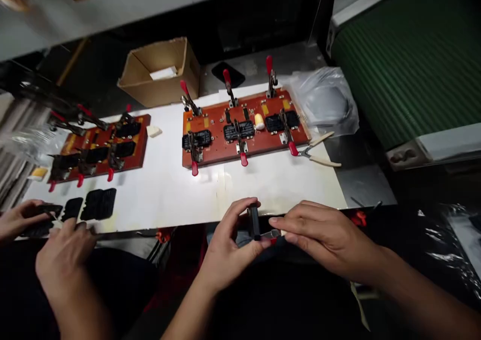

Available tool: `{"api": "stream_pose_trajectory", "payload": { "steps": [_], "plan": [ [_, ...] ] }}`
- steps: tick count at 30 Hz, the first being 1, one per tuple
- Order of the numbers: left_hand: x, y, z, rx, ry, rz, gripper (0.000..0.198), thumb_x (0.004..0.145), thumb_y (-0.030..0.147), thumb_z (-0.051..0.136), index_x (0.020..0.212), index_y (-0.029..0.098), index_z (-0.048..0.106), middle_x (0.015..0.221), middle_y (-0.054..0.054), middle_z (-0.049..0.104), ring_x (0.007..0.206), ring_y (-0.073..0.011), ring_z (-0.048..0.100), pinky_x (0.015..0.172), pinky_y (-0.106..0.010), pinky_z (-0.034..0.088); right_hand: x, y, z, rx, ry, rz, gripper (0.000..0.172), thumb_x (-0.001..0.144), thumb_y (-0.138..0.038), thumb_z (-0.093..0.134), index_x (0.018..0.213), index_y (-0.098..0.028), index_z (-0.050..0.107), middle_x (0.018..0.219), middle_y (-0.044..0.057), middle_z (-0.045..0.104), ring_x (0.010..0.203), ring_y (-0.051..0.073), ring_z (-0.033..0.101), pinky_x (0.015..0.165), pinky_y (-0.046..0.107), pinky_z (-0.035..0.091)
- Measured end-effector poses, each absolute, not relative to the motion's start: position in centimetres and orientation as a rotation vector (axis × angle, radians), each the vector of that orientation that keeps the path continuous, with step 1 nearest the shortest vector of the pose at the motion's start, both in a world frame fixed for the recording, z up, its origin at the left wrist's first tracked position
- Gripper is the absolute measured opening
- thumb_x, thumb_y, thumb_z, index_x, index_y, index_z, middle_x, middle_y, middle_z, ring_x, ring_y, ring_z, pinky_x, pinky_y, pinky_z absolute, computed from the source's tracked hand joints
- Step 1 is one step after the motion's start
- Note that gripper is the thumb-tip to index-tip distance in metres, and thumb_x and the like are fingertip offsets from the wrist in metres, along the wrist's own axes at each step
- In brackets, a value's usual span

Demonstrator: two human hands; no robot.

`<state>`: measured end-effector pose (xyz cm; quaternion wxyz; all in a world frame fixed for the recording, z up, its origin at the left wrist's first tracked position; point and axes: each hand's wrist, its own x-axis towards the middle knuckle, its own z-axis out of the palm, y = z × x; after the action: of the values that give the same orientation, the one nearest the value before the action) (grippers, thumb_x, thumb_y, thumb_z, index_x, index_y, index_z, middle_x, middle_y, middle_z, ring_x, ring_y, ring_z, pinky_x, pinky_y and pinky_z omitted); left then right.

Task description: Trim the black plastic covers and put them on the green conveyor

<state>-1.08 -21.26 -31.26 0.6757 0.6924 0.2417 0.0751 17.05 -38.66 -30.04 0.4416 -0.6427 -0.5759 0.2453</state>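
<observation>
Near the front edge of the table, my left hand (233, 245) grips a small black plastic part (254, 223), held upright between fingers and thumb. My right hand (330, 235) pinches a small knife-like tool (273, 234) with a short silvery blade and a pale end. Its blade meets or lies very close to the lower edge of the black part, by my left thumb. Beyond my hands lies a reddish-brown fixture board (221, 154), where red-handled toggle clamps (243, 158) sit over several black parts (239, 129).
Pliers (319, 149) lie at the board's right corner, beside a plastic bag (325, 102). Behind stand a cardboard box (161, 74) and a dark phone-like slab (228, 74). A green ribbed conveyor (413, 64) is at right. A co-worker's hands (65, 247) work at left near a second fixture (139, 152).
</observation>
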Motion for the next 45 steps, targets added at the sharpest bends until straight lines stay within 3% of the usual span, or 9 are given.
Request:
{"api": "stream_pose_trajectory", "payload": {
  "steps": [6,25,45],
  "plan": [
    [-1.0,-21.1,-30.8,1.688,0.488,0.173,0.059,0.088,0.026,0.081,0.141,0.035,0.056,0.141,-0.007,0.055,0.126,-0.0281,0.058,0.114,-0.044,0.045,16.1,-38.9,-29.7,-1.583,-1.482,0.601,0.043,0.098,-0.013,0.061,0.140,-0.023,0.062,0.102,0.004,0.069,0.091,0.013,0.060,0.079,0.027,0.050],
    [-1.2,-21.4,-31.1,1.708,0.473,0.138,0.067,0.088,0.022,0.080,0.148,0.037,0.053,0.143,-0.008,0.056,0.128,-0.0303,0.059,0.117,-0.048,0.044,15.8,-39.3,-29.9,-1.617,-1.472,0.588,0.038,0.099,-0.016,0.061,0.136,-0.025,0.063,0.099,0.002,0.069,0.087,0.012,0.060,0.076,0.027,0.049],
    [-1.5,-21.6,-31.2,1.750,0.452,0.126,0.065,0.087,0.023,0.082,0.145,0.033,0.056,0.146,-0.010,0.055,0.134,-0.0316,0.054,0.119,-0.047,0.042,15.8,-39.2,-30.5,-1.639,-1.439,0.545,0.037,0.099,-0.014,0.062,0.135,-0.019,0.066,0.104,0.004,0.071,0.094,0.012,0.063,0.085,0.027,0.051]
  ]
}}
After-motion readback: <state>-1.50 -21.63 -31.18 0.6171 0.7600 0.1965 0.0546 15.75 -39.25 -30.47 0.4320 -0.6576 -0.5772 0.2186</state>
